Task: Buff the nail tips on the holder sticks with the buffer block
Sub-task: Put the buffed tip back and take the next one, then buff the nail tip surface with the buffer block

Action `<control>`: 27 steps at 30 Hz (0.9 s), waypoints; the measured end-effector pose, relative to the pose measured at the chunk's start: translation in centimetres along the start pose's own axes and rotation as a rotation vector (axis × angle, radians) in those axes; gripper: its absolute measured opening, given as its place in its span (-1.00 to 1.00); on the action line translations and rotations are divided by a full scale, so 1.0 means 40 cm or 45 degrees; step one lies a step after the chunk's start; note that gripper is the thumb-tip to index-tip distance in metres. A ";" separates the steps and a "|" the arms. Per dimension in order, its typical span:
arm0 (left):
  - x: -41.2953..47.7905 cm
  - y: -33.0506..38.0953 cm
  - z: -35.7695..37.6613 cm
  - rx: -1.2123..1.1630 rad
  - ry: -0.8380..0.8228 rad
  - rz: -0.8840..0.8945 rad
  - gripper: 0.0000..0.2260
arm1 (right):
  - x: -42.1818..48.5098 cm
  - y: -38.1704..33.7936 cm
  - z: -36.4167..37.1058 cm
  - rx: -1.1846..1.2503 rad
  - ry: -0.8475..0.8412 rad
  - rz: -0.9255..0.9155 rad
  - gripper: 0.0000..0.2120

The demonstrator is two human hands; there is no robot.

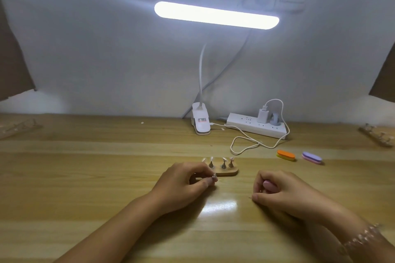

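Pointing rightward, holder stick (214, 176) in left hand (183, 184)

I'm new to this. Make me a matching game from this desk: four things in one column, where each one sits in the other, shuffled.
Things:
1 orange buffer block
2 pink buffer block
3 holder stick
4 power strip

Places:
A in the right hand
B pinched by the left hand
C at the table's back edge
D beside the purple buffer block

Pairs: 1-D, 2-A, 3-B, 4-C
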State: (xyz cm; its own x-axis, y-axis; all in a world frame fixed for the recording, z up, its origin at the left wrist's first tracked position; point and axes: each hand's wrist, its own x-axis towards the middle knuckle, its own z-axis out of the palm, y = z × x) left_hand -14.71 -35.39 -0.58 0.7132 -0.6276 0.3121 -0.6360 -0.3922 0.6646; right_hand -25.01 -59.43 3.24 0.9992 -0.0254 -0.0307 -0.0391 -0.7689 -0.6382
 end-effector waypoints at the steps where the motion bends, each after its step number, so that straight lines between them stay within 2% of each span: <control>1: 0.000 0.003 -0.002 0.023 -0.025 0.006 -0.92 | 0.003 -0.004 0.009 -0.012 0.072 -0.028 -0.87; 6: 0.003 0.039 0.011 -0.183 -0.170 0.114 -0.90 | 0.011 -0.044 0.071 -0.109 0.401 -0.289 -0.89; 12: -0.006 0.056 0.026 -0.378 -0.147 0.139 -0.87 | -0.006 -0.076 0.110 -0.329 0.734 -0.548 -0.88; 16: -0.012 0.060 0.029 -0.400 -0.115 0.142 -0.85 | -0.010 -0.077 0.112 -0.443 0.738 -0.649 -0.86; 21: -0.011 0.059 0.031 -0.444 -0.090 0.098 -0.84 | -0.010 -0.076 0.120 -0.398 0.720 -0.665 -0.82; 24: -0.010 0.052 0.029 -0.402 -0.072 0.101 -0.84 | -0.003 -0.073 0.127 -0.215 0.667 -0.638 -0.90; 27: -0.006 0.046 0.031 -0.371 -0.066 0.094 -0.86 | 0.002 -0.072 0.128 0.059 0.607 -0.571 -0.88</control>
State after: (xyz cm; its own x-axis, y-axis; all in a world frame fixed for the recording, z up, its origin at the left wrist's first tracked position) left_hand -16.43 -36.79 -0.27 0.6472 -0.6840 0.3366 -0.5688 -0.1393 0.8106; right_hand -24.85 -53.96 1.15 0.8119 0.0030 0.5839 0.3926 -0.7429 -0.5422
